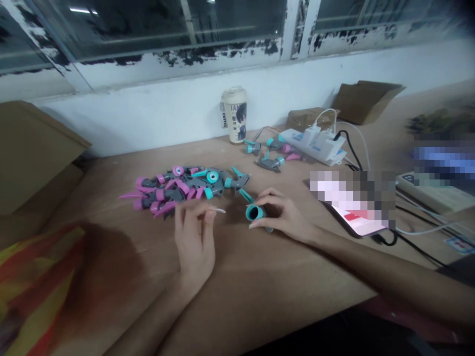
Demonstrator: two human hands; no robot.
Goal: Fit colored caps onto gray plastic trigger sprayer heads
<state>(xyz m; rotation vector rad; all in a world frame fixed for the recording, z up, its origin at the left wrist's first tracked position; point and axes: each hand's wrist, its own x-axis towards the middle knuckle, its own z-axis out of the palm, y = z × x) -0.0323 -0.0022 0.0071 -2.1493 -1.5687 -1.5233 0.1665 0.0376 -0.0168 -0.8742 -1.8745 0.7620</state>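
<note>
My right hand (282, 213) is closed around a grey spray-trigger head with a teal collar (255, 212), whose round opening faces me, held just above the wooden table (260, 277). My left hand (196, 236) rests on the table with its fingers pinched on a thin white straw-like tube (218, 210). Just beyond both hands lies a pile of several grey trigger heads with pink and teal parts (181, 188).
A small group of finished trigger heads (270, 153) lies near a white power strip with plugged chargers (315, 143). A coffee cup (234, 115) stands by the wall. A phone (359, 217) lies at right, cardboard boxes (29, 153) at left and far right.
</note>
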